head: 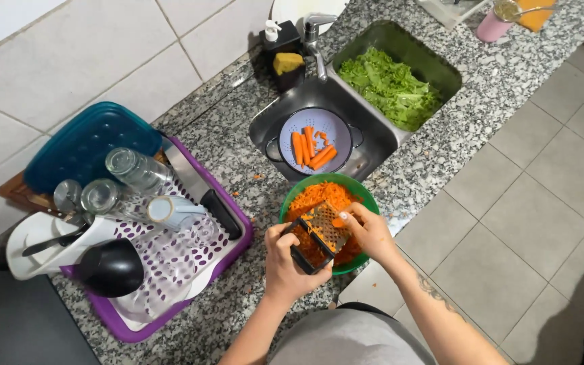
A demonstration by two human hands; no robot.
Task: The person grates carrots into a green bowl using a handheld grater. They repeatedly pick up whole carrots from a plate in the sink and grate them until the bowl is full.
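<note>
- Even, bright indoor light falls across the granite counter [434, 155], with only soft shadows.
- Faint glare marks the upturned glasses [136, 169] and the faucet [315, 40].
- Wide-angle bending skews tile lines toward the edges; focus holds sharp throughout.

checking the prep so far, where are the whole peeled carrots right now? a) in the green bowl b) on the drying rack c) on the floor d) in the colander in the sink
d: the whole carrots lie in the colander inside the sink, while the green bowl under the grater holds only grated carrot.
</note>
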